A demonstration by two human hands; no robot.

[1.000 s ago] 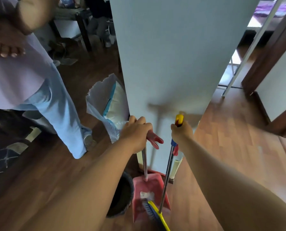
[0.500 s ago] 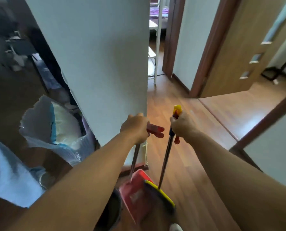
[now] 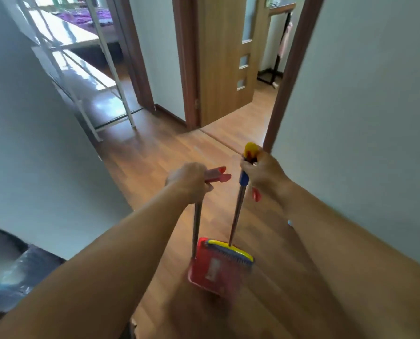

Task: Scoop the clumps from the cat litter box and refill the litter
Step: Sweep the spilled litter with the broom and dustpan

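The view has swung to the right since half a second ago. The white wall [image 3: 45, 143] that filled the middle now stands on the left, and the crumpled plastic bag [image 3: 8, 277], blurred, has slid to the bottom left corner. The dark bin that stood by the dustpan is out of sight.

Beyond the wall, a white metal rack [image 3: 101, 57] stands in a doorway, with a purple-covered bed [image 3: 89, 14] behind it. Further right a wooden door [image 3: 226, 57] with small glass panes stands open.

The left hand [image 3: 189, 183] is curled tightly round the red grip of the long-handled dustpan [image 3: 216, 269]. The two ends of the grip stick out past the knuckles. The shaft hangs straight down and the red pan is off the laminate floor [image 3: 155, 155], blurred by motion.

Just beside it, the right hand [image 3: 264, 172] is wrapped round the top of the broom [image 3: 237, 211], below its yellow cap, and a red clip dangles under the palm. The yellow brush head lies against the top edge of the pan. Another white wall [image 3: 363, 118] fills the right side.
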